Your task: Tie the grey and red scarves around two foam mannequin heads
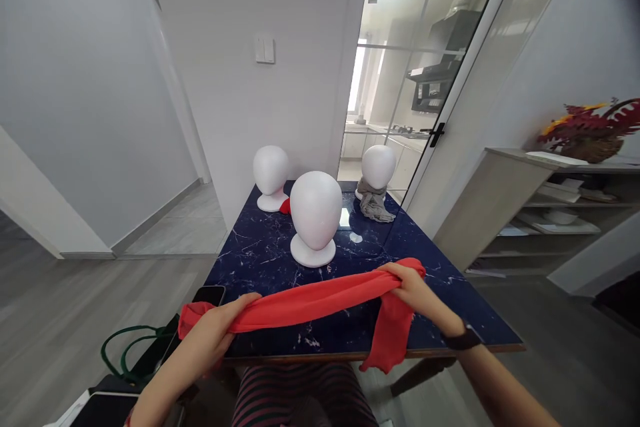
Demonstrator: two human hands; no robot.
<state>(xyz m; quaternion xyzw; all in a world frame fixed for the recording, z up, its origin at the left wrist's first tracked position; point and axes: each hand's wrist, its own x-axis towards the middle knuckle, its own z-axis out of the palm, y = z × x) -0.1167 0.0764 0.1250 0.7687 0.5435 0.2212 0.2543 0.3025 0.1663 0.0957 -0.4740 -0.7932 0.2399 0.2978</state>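
Note:
A red scarf (310, 300) is stretched in a long folded band between my two hands, over the near edge of the table. My left hand (220, 323) grips it near one end, with a bunch of cloth showing beyond the fingers. Closed around the other side is my right hand (413, 290), and a loose end hangs below it past the table edge. Just beyond the scarf stands a white mannequin head (316, 210) on a round base, bare. Farther back on the right, another mannequin head (379, 167) wears a grey scarf (375, 203) around its neck.
A third mannequin head (271, 170) stands at the back left, with a bit of red cloth (285, 207) beside it. All rest on a dark blue marbled table (260, 247). A bag with green handles (130, 347) is at lower left; a shelf unit (520, 200) stands right.

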